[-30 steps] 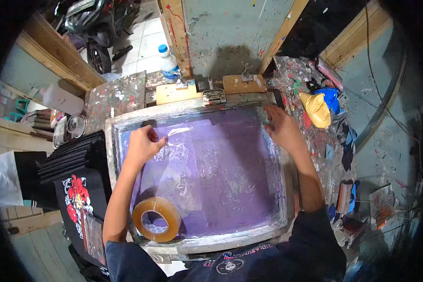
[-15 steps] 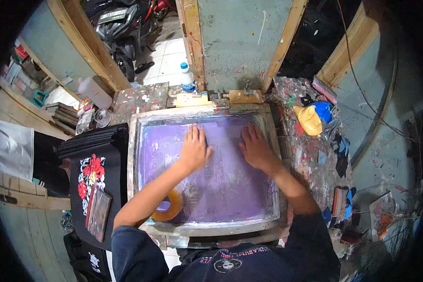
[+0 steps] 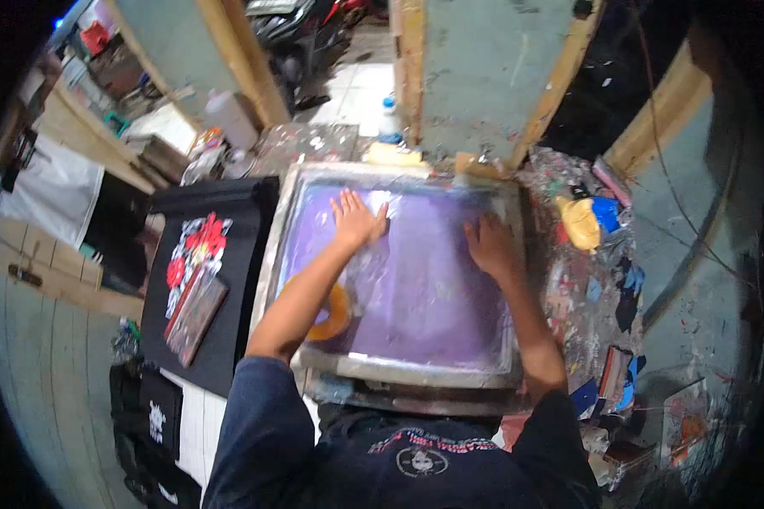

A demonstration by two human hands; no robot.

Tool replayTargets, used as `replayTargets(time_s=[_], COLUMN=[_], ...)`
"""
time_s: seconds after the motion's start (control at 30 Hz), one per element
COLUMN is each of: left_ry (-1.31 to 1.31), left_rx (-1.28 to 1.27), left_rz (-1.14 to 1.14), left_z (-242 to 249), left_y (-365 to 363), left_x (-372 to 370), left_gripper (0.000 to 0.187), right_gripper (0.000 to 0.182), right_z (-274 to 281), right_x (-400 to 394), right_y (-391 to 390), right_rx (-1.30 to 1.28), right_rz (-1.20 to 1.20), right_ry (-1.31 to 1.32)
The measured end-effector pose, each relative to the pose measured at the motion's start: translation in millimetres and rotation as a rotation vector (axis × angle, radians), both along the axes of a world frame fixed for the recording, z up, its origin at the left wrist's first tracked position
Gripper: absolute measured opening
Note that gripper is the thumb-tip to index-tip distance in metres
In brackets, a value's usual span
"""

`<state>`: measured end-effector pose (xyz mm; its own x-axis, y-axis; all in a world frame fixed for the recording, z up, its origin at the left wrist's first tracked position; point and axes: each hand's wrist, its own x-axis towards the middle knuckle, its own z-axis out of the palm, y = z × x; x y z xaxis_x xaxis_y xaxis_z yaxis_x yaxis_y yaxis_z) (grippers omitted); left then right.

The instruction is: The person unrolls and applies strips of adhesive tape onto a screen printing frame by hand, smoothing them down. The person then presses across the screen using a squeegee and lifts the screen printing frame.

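Note:
A wooden-framed screen (image 3: 450, 339) with a purple surface lies in front of me. My left hand (image 3: 356, 219) rests on its upper left part, fingers spread and holding nothing. On the upper right part of the same surface is my right hand (image 3: 489, 242), slightly blurred, its fingers apart and empty. An orange roll of tape (image 3: 338, 312) sits on the purple surface at the lower left, partly behind my left forearm. Shiny, wrinkled patches show between and below the hands.
Black printed fabric (image 3: 242, 254) is stacked at the left, with a squeegee (image 3: 197, 318) on it. Yellow (image 3: 579, 222) and blue items lie on the stained table (image 3: 560, 288) at the right. A white bottle (image 3: 390, 123) stands behind the screen; a motorcycle is beyond.
The head view has shifted, so the screen appears higher and farther right. My right hand's fingers look more bent. Both hands are still at the upper part of the screen.

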<state>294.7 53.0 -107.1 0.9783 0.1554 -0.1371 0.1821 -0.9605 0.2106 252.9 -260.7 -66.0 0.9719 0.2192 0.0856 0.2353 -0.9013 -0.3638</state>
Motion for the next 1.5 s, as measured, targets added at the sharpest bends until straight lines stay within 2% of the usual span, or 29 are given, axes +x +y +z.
replayTargets(time_s=[0.07, 0.1, 0.17, 0.23, 0.27, 0.3, 0.33, 0.37, 0.47, 0.57, 0.7, 0.77, 0.97, 1.07, 1.13, 1.3, 1.4, 1.43, 1.5], left_ry=[-0.066, -0.108, -0.36, -0.371, -0.359, -0.301, -0.385, -0.328, -0.337, -0.339, -0.36, -0.374, -0.42, -0.447, -0.452, -0.46, -0.523, -0.444, -0.503], left_rx=[-0.047, -0.071, -0.064, -0.19, -0.237, -0.302, -0.329, -0.32, -0.196, -0.117, -0.145, -0.116, -0.253, -0.356, -0.411, -0.484, -0.468, -0.434, -0.482], left_rz=[-0.052, -0.091, -0.222, -0.28, -0.301, -0.344, -0.387, -0.439, -0.441, -0.472, -0.531, -0.541, -0.503, -0.492, -0.45, -0.302, -0.291, -0.261, -0.282], left_z=[27, 47, 74, 103, 102, 107, 110, 98, 80, 68, 61, 67, 111, 122, 129, 121, 118, 118, 114], left_y=[31, 43, 70, 80, 83, 80, 72, 76, 68, 67, 69, 73, 58, 37, 24, 1, -7, -8, -10], left_x=[-30, -44, -101, -172, -201, -226, -249, -261, -283, -279, -275, -276, -294, -309, -318, -341, -350, -355, -356], left_gripper=[0.1, 0.097, 0.08, 0.064, 0.054, 0.053, 0.055, 0.057, 0.056, 0.051, 0.043, 0.041, 0.044, 0.047, 0.047, 0.044, 0.044, 0.045, 0.046], right_gripper=[0.059, 0.065, 0.073, 0.087, 0.091, 0.095, 0.1, 0.106, 0.102, 0.095, 0.079, 0.074, 0.05, 0.041, 0.039, 0.03, 0.032, 0.028, 0.024], right_z=[43, 43, 19, 44, 40, 29, 17, 4, -2, -24, -20, -9, 45, 61, 67, 80, 79, 77, 77], right_x=[-32, -44, -72, -102, -108, -112, -115, -118, -127, -138, -151, -155, -184, -195, -200, -219, -230, -231, -236], right_y=[25, 40, 66, 101, 116, 130, 142, 152, 168, 174, 167, 166, 173, 179, 172, 158, 153, 153, 151], right_rx=[0.122, 0.374, 0.381, 0.372, 0.339, 0.307, 0.276, 0.303, 0.236, 0.371, 0.47, 0.532, 0.876, 0.899, 0.82, 0.765, 0.792, 0.804, 0.859], right_rz=[0.162, 0.205, 0.503, 0.613, 0.653, 0.689, 0.724, 0.724, 0.732, 0.636, 0.561, 0.542, 0.432, 0.345, 0.362, 0.309, 0.287, 0.291, 0.279], right_ry=[-0.026, 0.188, 0.023, 0.215, 0.223, 0.23, 0.237, 0.226, 0.164, 0.11, 0.189, 0.243, 0.011, -0.081, -0.147, -0.239, -0.265, -0.322, -0.274])
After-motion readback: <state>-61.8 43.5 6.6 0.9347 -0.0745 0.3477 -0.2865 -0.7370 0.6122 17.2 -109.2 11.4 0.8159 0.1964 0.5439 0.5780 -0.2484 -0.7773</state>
